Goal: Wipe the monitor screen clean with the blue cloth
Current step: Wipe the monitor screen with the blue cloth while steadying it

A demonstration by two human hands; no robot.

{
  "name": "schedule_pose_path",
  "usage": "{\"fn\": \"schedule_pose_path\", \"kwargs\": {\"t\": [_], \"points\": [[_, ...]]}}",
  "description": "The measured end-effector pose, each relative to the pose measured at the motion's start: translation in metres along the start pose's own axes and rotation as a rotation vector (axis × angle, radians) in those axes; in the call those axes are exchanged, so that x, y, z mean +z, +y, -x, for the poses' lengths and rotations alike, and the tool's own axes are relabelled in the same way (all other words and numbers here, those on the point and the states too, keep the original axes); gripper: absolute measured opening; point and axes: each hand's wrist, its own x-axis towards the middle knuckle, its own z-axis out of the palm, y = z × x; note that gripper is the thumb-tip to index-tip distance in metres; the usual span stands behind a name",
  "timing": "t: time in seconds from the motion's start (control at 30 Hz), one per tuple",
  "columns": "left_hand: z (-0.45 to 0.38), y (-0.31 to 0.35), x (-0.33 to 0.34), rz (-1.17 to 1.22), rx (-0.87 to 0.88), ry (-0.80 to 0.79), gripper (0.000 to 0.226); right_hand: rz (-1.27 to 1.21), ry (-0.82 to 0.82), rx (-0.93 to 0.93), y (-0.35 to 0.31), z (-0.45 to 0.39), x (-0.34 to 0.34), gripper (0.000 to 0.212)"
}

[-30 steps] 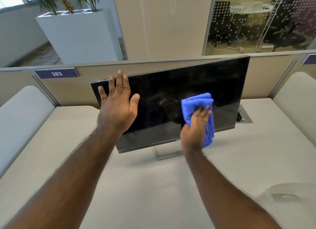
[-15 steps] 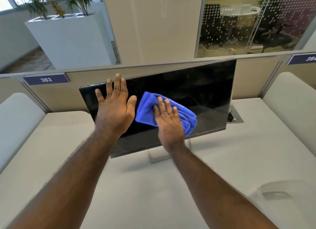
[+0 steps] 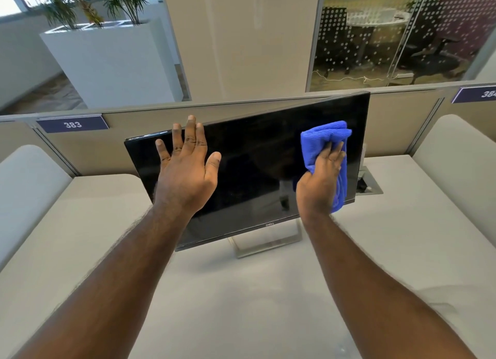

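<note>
My two bare forearms reach across the pale surface (image 3: 241,305). My left hand (image 3: 186,170) lies flat, fingers spread, on the dark monitor screen (image 3: 255,157). My right hand (image 3: 320,181), grip clamped on the blue cloth (image 3: 322,141), has swept from screen centre to its right edge. Beyond stand a partition (image 3: 120,149) and a white planter (image 3: 112,60).

Glossy black monitor (image 3: 255,170); ribbed blue cloth (image 3: 322,141); matt desk (image 3: 241,305).

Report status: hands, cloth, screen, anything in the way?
Left hand flat, steadying monitor. Right hand pressing blue cloth on screen's right side. Nothing in the way.
</note>
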Motion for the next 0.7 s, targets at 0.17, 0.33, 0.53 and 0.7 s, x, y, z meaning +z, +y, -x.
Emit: {"fn": "schedule_pose_path", "kwargs": {"t": [0.17, 0.33, 0.53, 0.7], "points": [[-0.003, 0.007, -0.001, 0.035, 0.002, -0.011, 0.068, 0.062, -0.164, -0.254, -0.039, 0.041, 0.009, 0.07], [-0.005, 0.012, -0.003, 0.136, -0.006, -0.01, 0.071, -0.116, -0.356, -0.605, -0.077, 0.094, 0.026, 0.073], [-0.004, 0.01, -0.003, 0.085, -0.004, -0.009, 0.07, -0.121, -0.485, -0.863, -0.098, 0.115, 0.04, 0.061], [-0.006, 0.01, -0.005, 0.086, 0.002, -0.014, 0.069, -0.04, -0.324, -0.86, -0.073, 0.077, 0.031, 0.052]]}}
